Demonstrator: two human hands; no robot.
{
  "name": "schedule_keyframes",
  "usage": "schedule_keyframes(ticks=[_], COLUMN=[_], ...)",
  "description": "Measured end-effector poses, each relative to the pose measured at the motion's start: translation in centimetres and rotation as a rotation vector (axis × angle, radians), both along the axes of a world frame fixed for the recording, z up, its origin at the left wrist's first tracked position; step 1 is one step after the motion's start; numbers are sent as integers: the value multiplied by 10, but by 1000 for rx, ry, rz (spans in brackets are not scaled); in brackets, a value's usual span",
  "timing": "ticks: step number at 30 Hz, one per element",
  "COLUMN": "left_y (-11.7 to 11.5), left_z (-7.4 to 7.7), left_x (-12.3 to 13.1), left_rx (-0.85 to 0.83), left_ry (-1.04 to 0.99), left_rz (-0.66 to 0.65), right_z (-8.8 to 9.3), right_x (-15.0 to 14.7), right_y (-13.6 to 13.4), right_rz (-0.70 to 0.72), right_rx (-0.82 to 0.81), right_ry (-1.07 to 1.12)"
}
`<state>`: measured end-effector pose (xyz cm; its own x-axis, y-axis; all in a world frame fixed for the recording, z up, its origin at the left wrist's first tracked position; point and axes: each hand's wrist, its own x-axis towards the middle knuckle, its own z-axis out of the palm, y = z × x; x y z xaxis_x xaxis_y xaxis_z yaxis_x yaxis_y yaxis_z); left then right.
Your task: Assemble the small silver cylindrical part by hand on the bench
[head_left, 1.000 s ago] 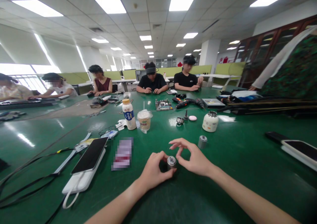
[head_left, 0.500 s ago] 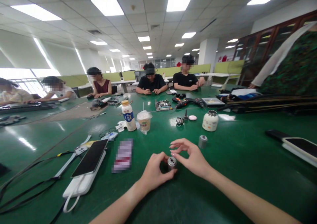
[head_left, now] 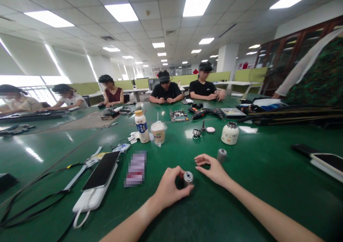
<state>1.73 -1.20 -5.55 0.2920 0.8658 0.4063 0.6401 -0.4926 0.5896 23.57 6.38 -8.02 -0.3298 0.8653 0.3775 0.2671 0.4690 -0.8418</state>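
My left hand (head_left: 173, 185) has its thumb and fingers curled round a small silver metal cylinder (head_left: 188, 178), which stands upright on the green table. Dark marks or holes show in the cylinder's top face. To the right, my right hand (head_left: 211, 169) hovers with fingers bent and a gap between thumb and fingertips; nothing is in it. Just behind that hand, a second silver cylinder (head_left: 222, 155) stands on the table. Farther back sit a dark ringed metal part (head_left: 196, 133), a dark pointed part (head_left: 203, 126) and a pale pink oval (head_left: 210, 129).
A cream jar (head_left: 230, 133), a lidded drink cup (head_left: 158, 132) and a milk bottle (head_left: 142, 127) stand beyond my hands. Left lie a phone (head_left: 101, 170), a power bank (head_left: 92, 201) and cables. A circuit board (head_left: 179, 115) and power drill (head_left: 200, 114) lie farther off. Several people sit around.
My right hand has drawn away from the cylinder to the right. The left hand keeps its hold on it. The whole view has shifted slightly.
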Motion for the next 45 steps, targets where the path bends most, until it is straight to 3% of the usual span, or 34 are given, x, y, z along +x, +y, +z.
schedule_keyframes(ticks=[5,9,12,25,29,33,45], left_y=[0,1,1,1,1,1,1], left_z=[-1,-1,-3,-5,-3,-2,-3], left_x=[0,0,0,0,0,0,1], left_rx=[-5,-9,-7,13,-5,-21,-18], left_ry=[-8,-10,-8,-14,-11,-17,-2], left_rz=[-2,-8,-11,-19,-10,-17,-13], right_z=[25,53,64,61,65,68,65], right_x=[-3,-16,-27,-35,-29,-23,-30], right_y=[-6,-28,-45,-55,-51,-48,-53], right_rz=[65,203,258,155,15,-31,71], right_rx=[-74,-104,-119,-27,39,130,91], right_ry=[79,155,143,37,156,231,-76])
